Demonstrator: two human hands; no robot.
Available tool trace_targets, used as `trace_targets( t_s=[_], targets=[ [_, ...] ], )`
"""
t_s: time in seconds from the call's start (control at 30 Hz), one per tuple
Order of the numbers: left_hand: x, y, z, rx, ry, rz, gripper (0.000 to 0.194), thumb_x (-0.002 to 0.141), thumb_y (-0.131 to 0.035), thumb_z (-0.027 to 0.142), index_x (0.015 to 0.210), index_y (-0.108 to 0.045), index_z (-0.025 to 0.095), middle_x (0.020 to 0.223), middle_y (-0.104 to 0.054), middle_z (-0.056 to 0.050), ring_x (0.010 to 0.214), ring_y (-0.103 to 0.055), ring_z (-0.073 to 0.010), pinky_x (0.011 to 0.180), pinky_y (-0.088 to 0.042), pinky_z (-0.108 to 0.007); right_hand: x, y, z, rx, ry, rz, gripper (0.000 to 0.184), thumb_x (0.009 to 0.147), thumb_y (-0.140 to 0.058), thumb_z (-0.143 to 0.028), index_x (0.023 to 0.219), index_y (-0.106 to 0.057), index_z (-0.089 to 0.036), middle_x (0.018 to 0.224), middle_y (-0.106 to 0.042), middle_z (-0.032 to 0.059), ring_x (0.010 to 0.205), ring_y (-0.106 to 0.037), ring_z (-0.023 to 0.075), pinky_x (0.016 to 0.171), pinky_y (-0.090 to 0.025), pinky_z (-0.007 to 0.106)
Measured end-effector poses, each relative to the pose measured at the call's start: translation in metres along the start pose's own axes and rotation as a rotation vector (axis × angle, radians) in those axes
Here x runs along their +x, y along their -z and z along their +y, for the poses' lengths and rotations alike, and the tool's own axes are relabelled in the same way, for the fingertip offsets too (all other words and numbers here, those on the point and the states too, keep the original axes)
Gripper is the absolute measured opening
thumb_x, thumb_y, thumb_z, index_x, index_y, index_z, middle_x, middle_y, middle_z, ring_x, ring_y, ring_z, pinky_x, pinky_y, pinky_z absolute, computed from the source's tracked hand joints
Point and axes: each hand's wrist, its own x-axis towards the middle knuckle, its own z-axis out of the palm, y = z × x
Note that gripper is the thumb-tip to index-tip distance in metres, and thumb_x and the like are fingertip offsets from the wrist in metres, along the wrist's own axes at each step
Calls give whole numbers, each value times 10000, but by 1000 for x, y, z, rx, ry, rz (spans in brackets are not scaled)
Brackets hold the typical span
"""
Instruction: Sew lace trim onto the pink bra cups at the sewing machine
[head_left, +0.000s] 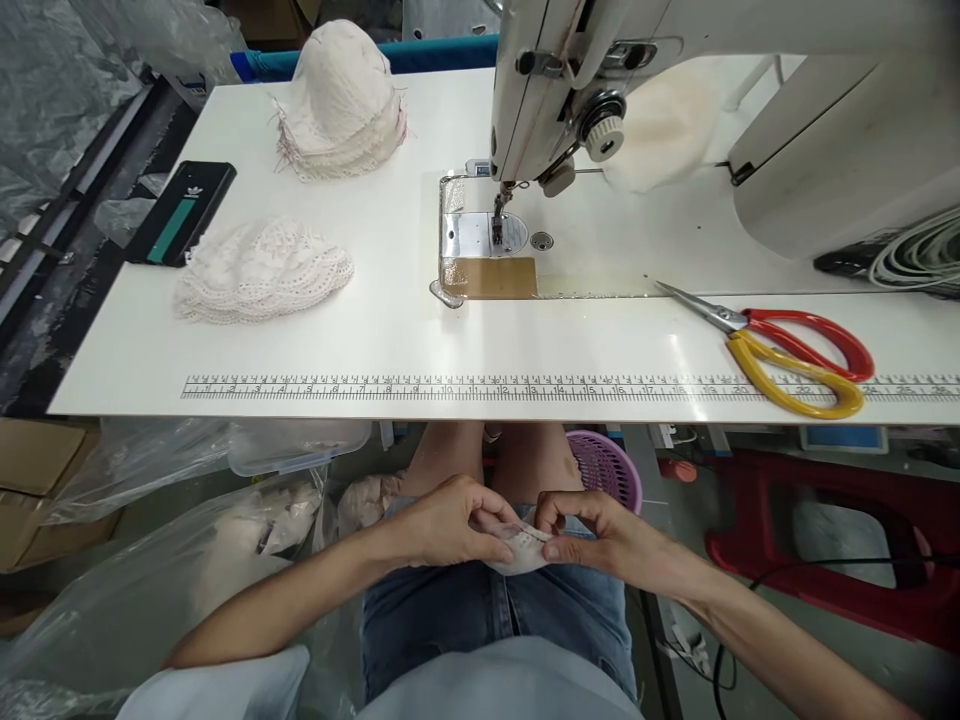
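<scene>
Over my lap, below the table's front edge, a small piece of white fabric (pixel 525 548) is pinched between both hands. My left hand (pixel 469 525) grips its left side, thumb and fingers together. My right hand (pixel 589 530) pinches the right side between thumb and fingers. Part of the fabric is hidden behind the fingers. On the table above stands a sewing machine (pixel 555 90), its needle and presser foot over the metal plate. A white lace fabric piece (pixel 262 270) lies on the left of the table, and a stack of cup-shaped white fabric pieces (pixel 341 100) sits behind it.
Scissors (pixel 787 350) with red and yellow handles lie near the table's right front, over a printed ruler (pixel 450 388). A black phone-like object (pixel 181 213) rests at the left edge. Below are a purple basket (pixel 611 470), a red stool (pixel 832 600) and a clear plastic bag (pixel 150 590).
</scene>
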Motion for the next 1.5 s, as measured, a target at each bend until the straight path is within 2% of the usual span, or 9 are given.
trace_targets(
  t_s=[0.23,0.47,0.73,0.87,1.1,1.5],
  targets=[
    [3,0,0,4,-8,0,284,665,-675,163,938,-708,96,854,-727,-91,769,-664,-196,648,-455,-207,1,2,4,21,6,-5,235,808,-612,-402,768,-595,-171,745,-537,-6,729,-463,134,683,-362,245],
    [4,0,-1,-45,24,10,286,654,-679,142,936,-707,104,828,-729,-74,731,-658,-170,635,-454,-193,1,2,2,-21,0,2,269,733,-683,-426,780,-582,-181,745,-527,-14,694,-444,129,650,-352,245],
    [3,1,-1,9,-21,19,255,684,-666,181,929,-713,128,868,-728,-69,782,-663,-179,632,-451,-182,-4,0,0,-110,84,87,213,798,-627,-385,875,-512,-223,868,-529,-1,779,-476,141,699,-388,248],
    [3,0,-3,42,-47,29,255,691,-655,183,934,-711,132,867,-728,-68,788,-667,-181,630,-449,-179,-5,-2,6,-113,126,80,183,817,-618,-352,855,-497,-220,863,-512,-8,788,-481,136,702,-379,239],
    [4,-2,-4,76,-90,60,256,685,-640,160,929,-714,142,840,-728,-45,781,-664,-161,617,-444,-160,-3,-7,6,-128,97,111,204,811,-617,-370,845,-493,-212,846,-522,-8,771,-478,137,680,-378,231],
    [3,-2,-4,55,-77,61,256,699,-642,187,945,-707,155,877,-725,-44,795,-664,-165,642,-462,-180,-2,-9,1,-122,126,126,243,856,-544,-417,769,-508,-194,803,-527,19,759,-479,156,706,-396,273]
  ],
)
